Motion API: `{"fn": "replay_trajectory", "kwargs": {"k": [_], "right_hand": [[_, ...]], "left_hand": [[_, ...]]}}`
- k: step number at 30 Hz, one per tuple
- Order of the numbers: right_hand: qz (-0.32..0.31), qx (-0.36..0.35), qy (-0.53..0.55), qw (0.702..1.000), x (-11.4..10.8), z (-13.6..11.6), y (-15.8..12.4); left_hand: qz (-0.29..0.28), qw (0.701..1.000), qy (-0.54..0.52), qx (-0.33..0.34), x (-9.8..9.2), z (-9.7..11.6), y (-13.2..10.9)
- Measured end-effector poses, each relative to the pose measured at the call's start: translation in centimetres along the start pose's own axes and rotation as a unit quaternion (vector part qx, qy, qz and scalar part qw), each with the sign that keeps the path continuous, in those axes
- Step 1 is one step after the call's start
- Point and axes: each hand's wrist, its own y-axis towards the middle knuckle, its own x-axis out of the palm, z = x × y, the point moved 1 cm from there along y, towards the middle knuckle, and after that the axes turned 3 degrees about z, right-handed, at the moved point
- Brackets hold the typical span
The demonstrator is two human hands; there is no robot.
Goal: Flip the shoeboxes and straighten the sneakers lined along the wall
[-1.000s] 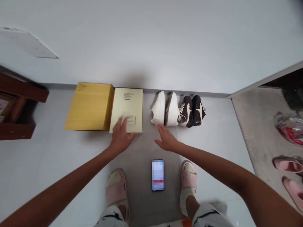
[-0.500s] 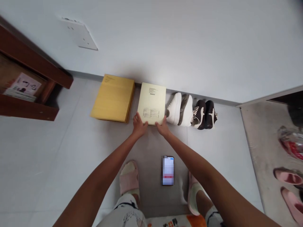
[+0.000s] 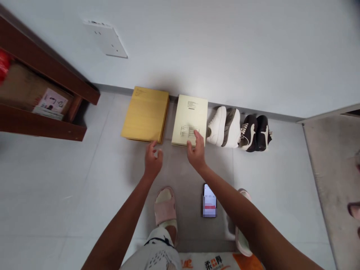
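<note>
A pale cream shoebox [image 3: 191,116] lies against the wall, with printed labels on its lid. To its left is a larger yellow shoebox [image 3: 146,114], a gap between the two. My left hand [image 3: 153,161] hovers just in front of the yellow box's near right corner, fingers apart and holding nothing. Over the near edge of the cream box is my right hand [image 3: 197,152], thumb and fingers spread; whether it touches the lid I cannot tell. Right of the cream box stand white sneakers [image 3: 218,127] with grey-brown trim, then dark brown sneakers [image 3: 249,133] with cream accents.
A phone [image 3: 209,202] with a lit screen lies on the tiled floor between my feet in pink slippers [image 3: 165,210]. At left is a dark wooden rack [image 3: 42,125] holding a cardboard box [image 3: 30,88]. A wall socket plate [image 3: 108,39] is above. A printed package [image 3: 216,262] lies at the bottom.
Both hands have let go of the cream shoebox. My left hand has moved left toward the yellow box, and my right hand has lifted off the side edge. The view has shifted slightly.
</note>
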Motion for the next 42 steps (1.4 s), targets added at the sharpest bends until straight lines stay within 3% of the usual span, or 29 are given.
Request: {"fn": "replay_trajectory", "kwargs": {"k": [3, 7, 10, 13, 19, 23, 29, 42], "right_hand": [[-0.032, 0.061, 0.103, 0.992, 2.8, -2.3, -2.8], [-0.083, 0.149, 0.178, 0.969, 6.6, -3.5, -4.9], [-0.109, 0.189, 0.182, 0.959, 9.0, -4.1, -3.8], [-0.126, 0.219, 0.187, 0.949, 11.4, -4.9, -1.0], [-0.121, 0.299, 0.232, 0.918, 14.4, -5.8, 3.7], [-0.127, 0.343, 0.246, 0.897, 14.7, -5.5, 4.9], [-0.105, 0.376, 0.233, 0.891, 15.7, -5.1, 5.7], [-0.081, 0.404, 0.219, 0.885, 17.5, -4.2, 6.4]], "left_hand": [[0.111, 0.993, -0.001, -0.042, -3.5, -1.8, 2.1], [0.168, 0.982, 0.013, -0.082, -7.4, -4.9, 6.4], [0.182, 0.975, 0.021, -0.125, -9.4, -6.8, 9.4], [0.164, 0.972, 0.024, -0.166, -10.4, -7.3, 12.1], [0.091, 0.970, -0.013, -0.224, -10.7, -6.2, 15.7], [0.049, 0.967, -0.038, -0.245, -10.7, -6.0, 17.0], [-0.001, 0.967, -0.061, -0.249, -10.0, -6.0, 17.3], [0.015, 0.954, -0.124, -0.272, -8.9, -10.6, 19.8]]}}
